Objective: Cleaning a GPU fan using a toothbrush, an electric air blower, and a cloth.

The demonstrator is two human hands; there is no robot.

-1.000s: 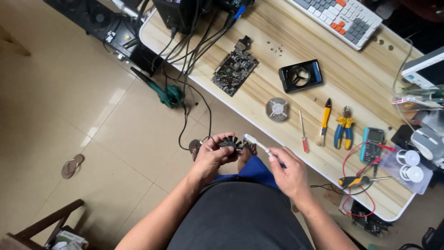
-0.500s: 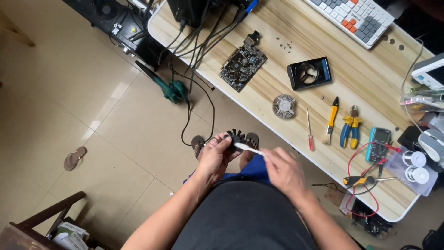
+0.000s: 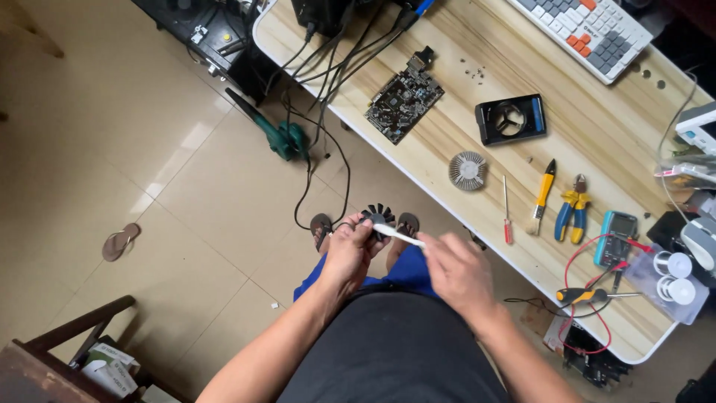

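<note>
Your long wooden table (image 3: pixel 597 149) runs from the far left to the near right of the scene, above a tiled floor (image 3: pixel 112 149). At its far right edge lies a keyboard (image 3: pixel 585 30) with grey, white and orange keys. A bundle of black cables (image 3: pixel 328 67) hangs off the table's far left corner, and a green blower tool (image 3: pixel 276 134) rests on the floor just below it. On the table, a dark circuit board (image 3: pixel 403 97) lies to the left, with a black fan frame (image 3: pixel 511 119) to its right and a round silver heatsink (image 3: pixel 468 169) nearer to you. Further right sit yellow-and-blue pliers (image 3: pixel 570 216), a yellow-handled cutter (image 3: pixel 543 195), a red-handled screwdriver (image 3: pixel 506 213) and a teal multimeter (image 3: pixel 616 237) with red leads. Your left hand (image 3: pixel 350 250) is over your lap, fingers closed around the rim of a small black fan (image 3: pixel 377 219), which you hold off the table's near edge, above your feet. Your right hand (image 3: pixel 459 272) sits just to the right, fingers pinched on a thin white brush (image 3: pixel 399 236) whose tip touches the fan blades.
</note>
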